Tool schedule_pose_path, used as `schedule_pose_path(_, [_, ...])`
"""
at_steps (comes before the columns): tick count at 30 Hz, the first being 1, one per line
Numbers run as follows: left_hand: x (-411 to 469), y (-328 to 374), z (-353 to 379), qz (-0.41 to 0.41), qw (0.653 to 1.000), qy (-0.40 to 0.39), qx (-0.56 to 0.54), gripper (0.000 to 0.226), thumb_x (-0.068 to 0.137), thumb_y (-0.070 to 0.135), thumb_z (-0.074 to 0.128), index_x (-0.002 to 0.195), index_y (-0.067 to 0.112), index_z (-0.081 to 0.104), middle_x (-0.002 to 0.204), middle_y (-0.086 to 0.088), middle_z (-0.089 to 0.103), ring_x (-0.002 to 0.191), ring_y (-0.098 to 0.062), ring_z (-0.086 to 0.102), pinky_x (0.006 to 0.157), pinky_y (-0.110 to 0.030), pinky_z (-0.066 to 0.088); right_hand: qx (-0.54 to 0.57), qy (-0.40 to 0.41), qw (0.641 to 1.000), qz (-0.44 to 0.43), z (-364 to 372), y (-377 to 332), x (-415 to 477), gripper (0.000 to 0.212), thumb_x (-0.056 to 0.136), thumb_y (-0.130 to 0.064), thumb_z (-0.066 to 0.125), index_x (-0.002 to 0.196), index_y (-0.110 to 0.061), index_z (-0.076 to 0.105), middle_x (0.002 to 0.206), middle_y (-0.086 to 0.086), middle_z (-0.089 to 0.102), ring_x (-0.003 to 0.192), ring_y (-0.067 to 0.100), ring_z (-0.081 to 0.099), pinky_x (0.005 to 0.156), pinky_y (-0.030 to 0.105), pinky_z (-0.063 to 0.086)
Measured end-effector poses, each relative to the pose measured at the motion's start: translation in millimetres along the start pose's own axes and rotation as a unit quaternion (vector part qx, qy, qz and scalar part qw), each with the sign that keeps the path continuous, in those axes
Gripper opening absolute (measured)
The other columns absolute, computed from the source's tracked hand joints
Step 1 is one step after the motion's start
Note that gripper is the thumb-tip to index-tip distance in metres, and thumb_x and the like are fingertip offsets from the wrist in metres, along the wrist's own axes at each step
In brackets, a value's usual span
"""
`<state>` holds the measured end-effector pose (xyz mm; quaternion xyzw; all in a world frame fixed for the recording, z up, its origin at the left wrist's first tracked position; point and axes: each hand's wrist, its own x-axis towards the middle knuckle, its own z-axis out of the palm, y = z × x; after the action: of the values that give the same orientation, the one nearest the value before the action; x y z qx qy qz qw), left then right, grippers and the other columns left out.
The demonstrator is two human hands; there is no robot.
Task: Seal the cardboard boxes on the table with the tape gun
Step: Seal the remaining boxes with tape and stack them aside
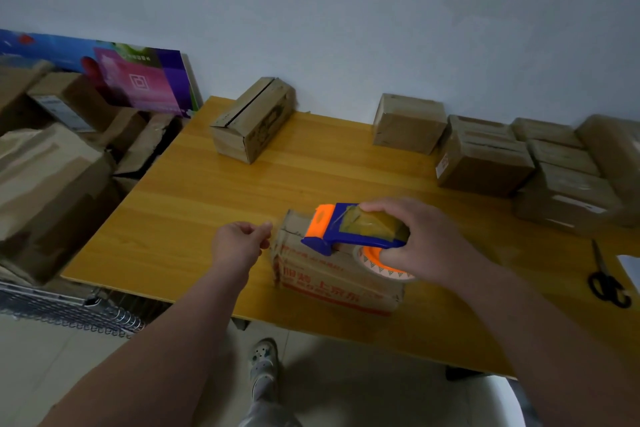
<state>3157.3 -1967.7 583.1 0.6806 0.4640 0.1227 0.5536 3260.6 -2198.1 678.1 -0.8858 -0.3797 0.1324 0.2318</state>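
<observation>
We find the right hand (433,246) clamped on the tape gun (346,229) atop the box (332,281), whose length runs left-right on the tabletop (194,218), gun's nose toward the curled left hand (239,243) at its left end, grip there unclear.

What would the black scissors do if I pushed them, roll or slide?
They would probably slide, not roll: the scissors lie flat on the smooth wooden table. They look thin and stiff, so they should lift in one piece without flopping. The blades seem closed, yet they end in a narrow point, so grab them carefully.
</observation>
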Motion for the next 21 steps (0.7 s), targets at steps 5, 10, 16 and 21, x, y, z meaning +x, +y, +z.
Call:
schedule_pose_path(5, [3.3,-5.1,7.4,0.043,0.996,-0.027,0.078,0.035,0.092,0.029,0.062,0.065,0.007,0.06,0.058,-0.007,0.053,0.051,-0.02,0.042,0.051,-0.028,0.033,0.003,0.012,1.0,-0.006,3.3,2.5,-0.5,0.068,0.074,-0.023,0.077,0.132,-0.044,0.047,0.114,-0.005,0.05,0.097,0.009,0.05,0.071,0.023,0.047])
schedule_pose_path(10, [7.9,-2.1,4.9,0.034,0.985,-0.084,0.144,0.034,0.094,0.028,0.056,0.069,0.005,0.052,0.064,-0.011,0.053,0.058,-0.024,0.043,0.057,-0.031,0.036,0.011,0.023,1.0,-0.011,6.4,4.5,-2.4,0.067,0.074,-0.022,0.077,0.131,-0.043,0.048,0.114,-0.005,0.049,0.099,0.01,0.05,0.073,0.024,0.048])
schedule_pose_path(16, [2.3,5.7,1.3,0.054,0.986,-0.064,0.142,0.023,0.097,0.018,0.048,0.099,0.008,0.069,0.098,-0.011,0.067,0.086,-0.026,0.06,0.074,-0.037,0.049,0.031,0.027,0.999,-0.009,8.1,7.5,-2.3,0.066,0.074,-0.023,0.077,0.129,-0.045,0.048,0.108,-0.005,0.049,0.093,0.009,0.051,0.071,0.027,0.05])
schedule_pose_path(21, [-26.7,12.9,2.7,0.042,0.969,-0.229,-0.083,0.054,0.074,0.017,0.05,0.127,0.027,0.057,0.117,-0.001,0.064,0.107,-0.022,0.058,0.087,-0.039,0.048,0.031,0.03,0.999,-0.007,8.3,9.2,-1.5,0.066,0.074,-0.021,0.075,0.129,-0.045,0.048,0.108,-0.006,0.049,0.09,0.007,0.05,0.066,0.021,0.044])
